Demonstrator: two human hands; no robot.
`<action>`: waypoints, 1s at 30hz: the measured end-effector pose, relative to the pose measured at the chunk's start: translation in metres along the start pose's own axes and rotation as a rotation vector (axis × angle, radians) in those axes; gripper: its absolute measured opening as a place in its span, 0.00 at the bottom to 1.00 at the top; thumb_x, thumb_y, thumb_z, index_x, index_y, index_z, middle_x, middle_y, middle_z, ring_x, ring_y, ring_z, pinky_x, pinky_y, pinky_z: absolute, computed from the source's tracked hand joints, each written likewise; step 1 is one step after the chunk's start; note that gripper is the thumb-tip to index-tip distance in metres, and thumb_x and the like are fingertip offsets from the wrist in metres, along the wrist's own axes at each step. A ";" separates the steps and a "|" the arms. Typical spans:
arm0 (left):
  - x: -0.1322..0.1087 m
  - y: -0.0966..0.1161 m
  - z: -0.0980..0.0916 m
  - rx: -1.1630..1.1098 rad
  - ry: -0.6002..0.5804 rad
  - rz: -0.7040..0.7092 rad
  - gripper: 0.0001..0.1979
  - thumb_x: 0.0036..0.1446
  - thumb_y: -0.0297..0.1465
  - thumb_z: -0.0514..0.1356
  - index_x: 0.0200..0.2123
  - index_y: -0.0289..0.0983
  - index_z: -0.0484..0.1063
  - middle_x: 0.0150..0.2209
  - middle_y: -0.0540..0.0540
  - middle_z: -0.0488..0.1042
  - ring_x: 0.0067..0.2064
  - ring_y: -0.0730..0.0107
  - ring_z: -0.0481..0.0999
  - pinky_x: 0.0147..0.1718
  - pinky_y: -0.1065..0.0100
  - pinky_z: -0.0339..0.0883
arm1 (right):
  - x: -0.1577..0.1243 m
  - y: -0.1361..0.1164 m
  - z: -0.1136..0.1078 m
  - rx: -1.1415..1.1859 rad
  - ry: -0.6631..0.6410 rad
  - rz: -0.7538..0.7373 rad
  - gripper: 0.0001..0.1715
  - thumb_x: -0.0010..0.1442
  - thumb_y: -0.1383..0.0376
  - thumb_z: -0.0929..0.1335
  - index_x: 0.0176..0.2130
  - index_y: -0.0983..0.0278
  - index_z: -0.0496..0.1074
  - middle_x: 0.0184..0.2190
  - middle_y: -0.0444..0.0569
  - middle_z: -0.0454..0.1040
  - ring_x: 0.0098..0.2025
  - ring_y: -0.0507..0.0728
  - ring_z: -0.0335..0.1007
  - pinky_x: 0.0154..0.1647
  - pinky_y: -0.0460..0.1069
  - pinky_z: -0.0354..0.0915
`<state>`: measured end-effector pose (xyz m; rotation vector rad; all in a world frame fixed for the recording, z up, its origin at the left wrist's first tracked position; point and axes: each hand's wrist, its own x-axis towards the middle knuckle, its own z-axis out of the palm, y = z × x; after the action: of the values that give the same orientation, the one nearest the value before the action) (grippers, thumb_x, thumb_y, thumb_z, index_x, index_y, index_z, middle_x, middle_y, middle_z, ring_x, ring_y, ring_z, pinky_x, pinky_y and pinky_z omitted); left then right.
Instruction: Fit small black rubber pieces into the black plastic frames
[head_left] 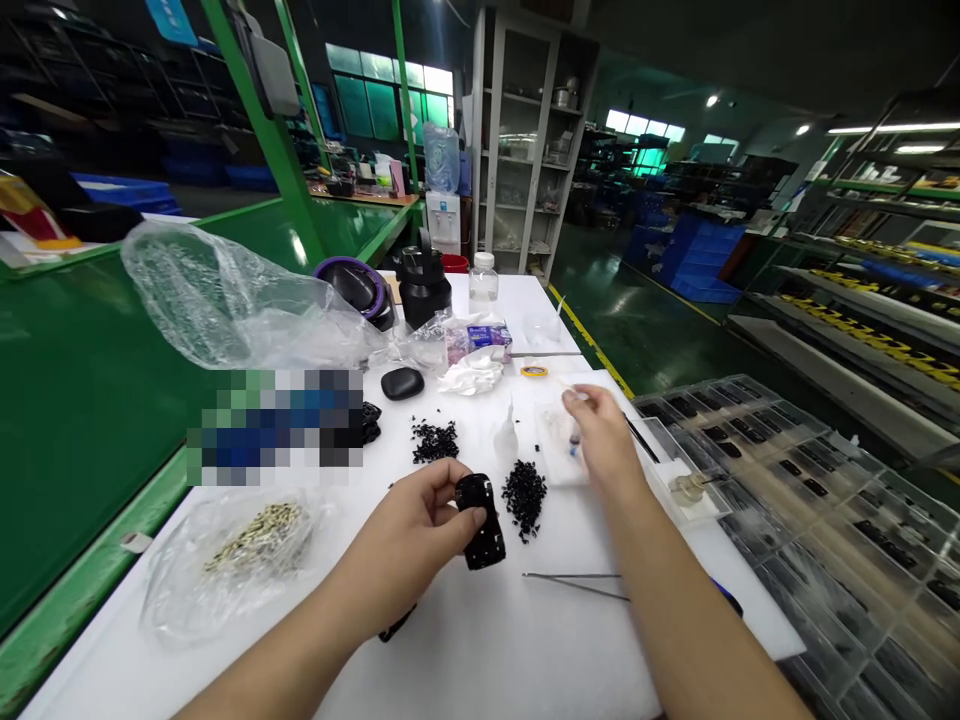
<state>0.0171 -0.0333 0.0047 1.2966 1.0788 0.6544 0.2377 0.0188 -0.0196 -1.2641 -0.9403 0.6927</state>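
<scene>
My left hand (431,530) is closed on a black rounded plastic casing (482,535) dotted with small bright spots, gripped between thumb and fingers above the white table. Further away, my right hand (604,430) has its thumb and fingertips pinched together; a pale sliver seems to stick out, too small to make out. Beneath it lies a clear bag or sheet (555,450) with a bluish spot. Between my hands are a pile of small black parts (525,498) and a white squeeze bottle (506,438) with a thin tip. Metal tweezers (574,579) lie partly behind my right forearm.
Another black pile (435,440) sits farther back. At left is a plastic bag of brass-coloured pieces (259,535). Across the back stand a black bottle (424,285), a clear jar (484,280) and crumpled tissue (472,372). Compartment trays (817,480) flank the table's right side.
</scene>
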 end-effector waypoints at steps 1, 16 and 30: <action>0.000 -0.001 -0.001 -0.006 0.029 0.013 0.08 0.54 0.35 0.62 0.32 0.40 0.65 0.26 0.53 0.72 0.28 0.70 0.70 0.31 0.68 0.63 | -0.008 -0.008 -0.001 -0.009 0.078 -0.089 0.23 0.50 0.56 0.73 0.43 0.62 0.68 0.43 0.50 0.69 0.48 0.60 0.65 0.46 0.53 0.62; 0.003 0.005 -0.011 -0.156 0.132 0.164 0.12 0.51 0.33 0.65 0.36 0.37 0.67 0.32 0.49 0.74 0.34 0.67 0.75 0.37 0.64 0.70 | -0.072 -0.029 0.029 -0.038 -0.732 0.129 0.10 0.59 0.64 0.70 0.43 0.63 0.73 0.32 0.47 0.75 0.33 0.55 0.71 0.34 0.50 0.68; 0.010 -0.015 -0.044 0.858 0.166 0.207 0.09 0.53 0.34 0.57 0.31 0.42 0.79 0.34 0.44 0.77 0.35 0.57 0.73 0.34 0.63 0.62 | -0.066 -0.040 0.020 0.127 -0.534 0.123 0.09 0.58 0.62 0.71 0.37 0.66 0.73 0.26 0.45 0.71 0.28 0.53 0.68 0.29 0.48 0.68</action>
<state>-0.0211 -0.0083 -0.0089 2.1383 1.4469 0.4579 0.1870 -0.0362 0.0069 -1.0460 -1.2320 1.2043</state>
